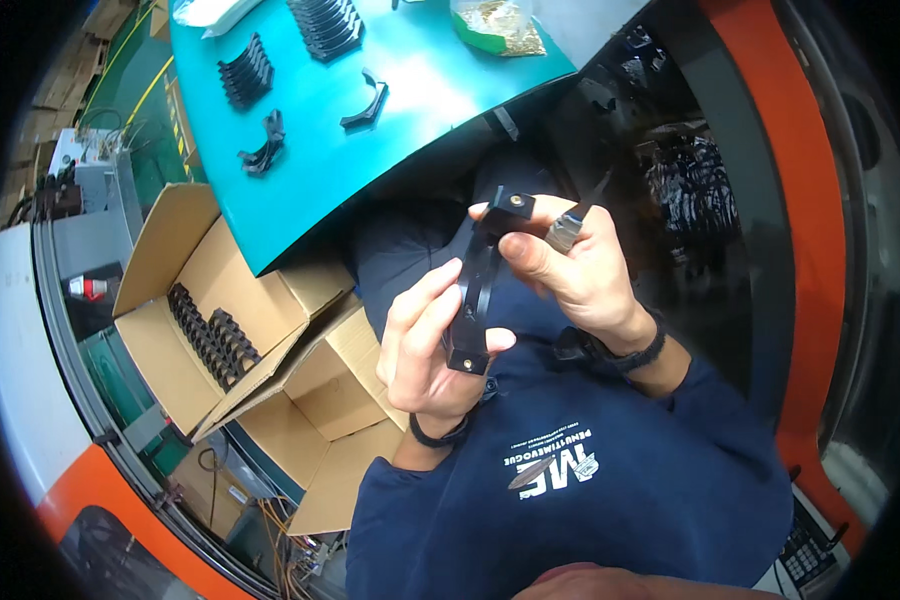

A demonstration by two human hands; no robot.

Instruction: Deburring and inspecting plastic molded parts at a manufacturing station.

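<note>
In front of my chest I hold a black curved plastic bracket with a small brass-coloured insert at each end. My left hand grips its lower end between fingers and thumb. My right hand pinches the upper end with thumb and forefinger. Tucked in the fingers of that same hand is a small silver-coloured tool with a thin pointed end, perhaps a knife; its exact kind is unclear. On the teal tabletop beyond lie two similar loose brackets, one to the right and one to the left.
Two rows of nested black brackets stand on the table, near a clear bag of small gold-coloured pieces. At left, one open carton holds more brackets; another open carton adjoins it. An orange machine frame rises at right.
</note>
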